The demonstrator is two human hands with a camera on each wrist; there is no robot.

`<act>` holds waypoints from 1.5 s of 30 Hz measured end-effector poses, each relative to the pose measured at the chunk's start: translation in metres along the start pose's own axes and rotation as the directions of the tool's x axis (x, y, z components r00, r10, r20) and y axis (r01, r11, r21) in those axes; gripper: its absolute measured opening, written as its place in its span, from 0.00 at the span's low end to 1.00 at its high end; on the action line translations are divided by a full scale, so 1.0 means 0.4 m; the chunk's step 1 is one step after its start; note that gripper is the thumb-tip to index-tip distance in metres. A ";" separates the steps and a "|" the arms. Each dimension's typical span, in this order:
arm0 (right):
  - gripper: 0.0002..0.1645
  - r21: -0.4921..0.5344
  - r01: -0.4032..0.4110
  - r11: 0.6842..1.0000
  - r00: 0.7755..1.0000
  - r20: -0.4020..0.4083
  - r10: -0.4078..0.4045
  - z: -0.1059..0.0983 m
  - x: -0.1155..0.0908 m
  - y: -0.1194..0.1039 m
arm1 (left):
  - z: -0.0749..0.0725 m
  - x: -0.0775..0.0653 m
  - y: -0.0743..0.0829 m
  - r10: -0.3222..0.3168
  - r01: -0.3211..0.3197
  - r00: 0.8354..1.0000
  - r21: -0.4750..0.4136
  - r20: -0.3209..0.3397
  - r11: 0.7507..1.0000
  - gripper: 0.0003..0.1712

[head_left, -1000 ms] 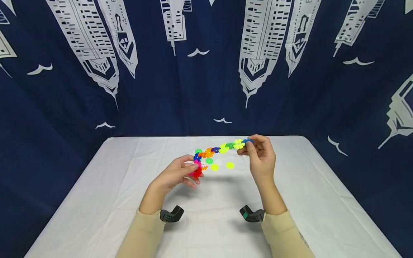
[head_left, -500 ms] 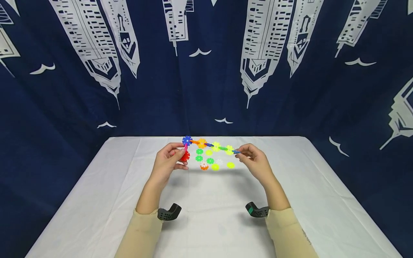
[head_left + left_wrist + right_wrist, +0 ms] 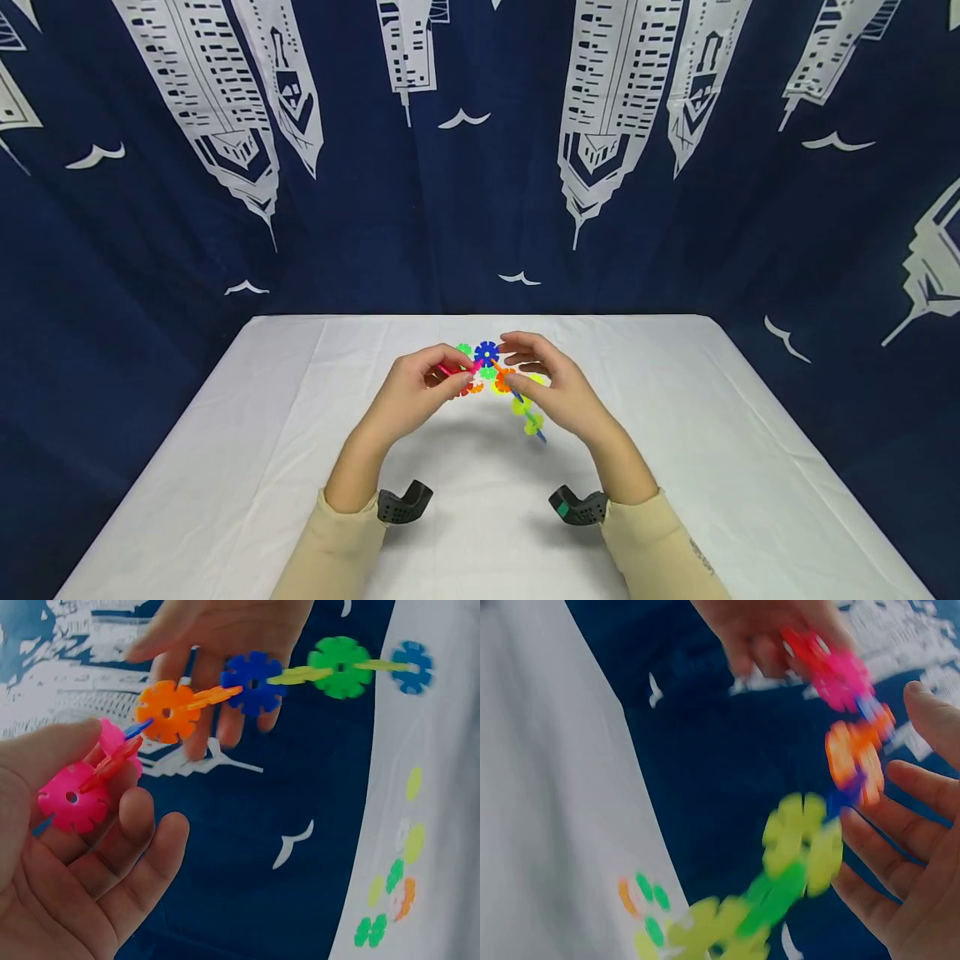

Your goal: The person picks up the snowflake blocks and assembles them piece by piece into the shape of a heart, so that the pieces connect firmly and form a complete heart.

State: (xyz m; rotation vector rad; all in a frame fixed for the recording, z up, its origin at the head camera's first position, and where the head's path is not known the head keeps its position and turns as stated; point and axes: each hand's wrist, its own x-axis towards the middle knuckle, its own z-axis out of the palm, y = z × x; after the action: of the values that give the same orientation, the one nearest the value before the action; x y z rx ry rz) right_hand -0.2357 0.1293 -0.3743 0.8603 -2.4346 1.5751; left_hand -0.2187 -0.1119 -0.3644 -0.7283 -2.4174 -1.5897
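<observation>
A chain of snowflake-shaped interlocking plastic discs [image 3: 487,353] hangs in the air between the two hands. My left hand [image 3: 416,390] pinches its pink and red end; a pink disc [image 3: 73,799] shows by the thumb in the left wrist view. My right hand [image 3: 561,390] is beside the chain's orange disc [image 3: 853,757], fingers spread and relaxed, thumb apart from them. Whether its fingers touch the chain I cannot tell. From there the chain slopes down through yellow and green discs [image 3: 776,896] to a blue end disc [image 3: 412,667].
Several loose discs in green [image 3: 370,931], yellow [image 3: 414,782], white and orange lie on the white-covered table [image 3: 480,517], partly hidden behind the hands in the head view. A dark blue curtain [image 3: 420,225] with white building prints hangs behind.
The hands have come closer together. The right hand has let go of the blue end, which now hangs lower, and has moved along to the orange disc. The left hand keeps its pinch.
</observation>
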 end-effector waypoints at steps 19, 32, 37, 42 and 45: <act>0.20 0.393 -0.003 0.920 0.998 -0.060 0.028 0.046 -0.009 -0.023 | 0.046 0.013 0.008 -0.036 0.013 0.998 -0.348 -0.059 0.938 0.22; 0.16 0.181 0.006 0.983 0.996 -0.085 0.010 0.043 -0.010 -0.026 | 0.066 0.009 0.015 0.054 -0.057 0.998 -0.301 -0.018 0.952 0.27; 0.20 0.136 0.004 0.991 0.994 -0.108 0.010 0.041 -0.011 -0.025 | 0.076 0.010 0.009 0.020 -0.037 0.998 -0.343 -0.053 0.939 0.16; 0.23 0.172 0.047 0.984 0.990 -0.141 -0.023 0.050 -0.009 -0.026 | 0.093 0.012 0.008 -0.019 -0.008 0.997 -0.371 -0.071 0.929 0.10; 0.23 0.201 0.053 0.978 0.984 -0.175 -0.017 0.055 -0.009 -0.026 | 0.101 0.013 0.010 -0.045 0.003 0.994 -0.409 -0.095 0.912 0.10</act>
State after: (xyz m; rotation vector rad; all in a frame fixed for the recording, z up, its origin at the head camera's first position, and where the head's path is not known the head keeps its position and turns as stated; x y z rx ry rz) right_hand -0.2228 0.1086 -0.3771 0.7552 -2.1564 1.8291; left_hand -0.2160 -0.0728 -0.3762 -0.6567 -2.0473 -2.1199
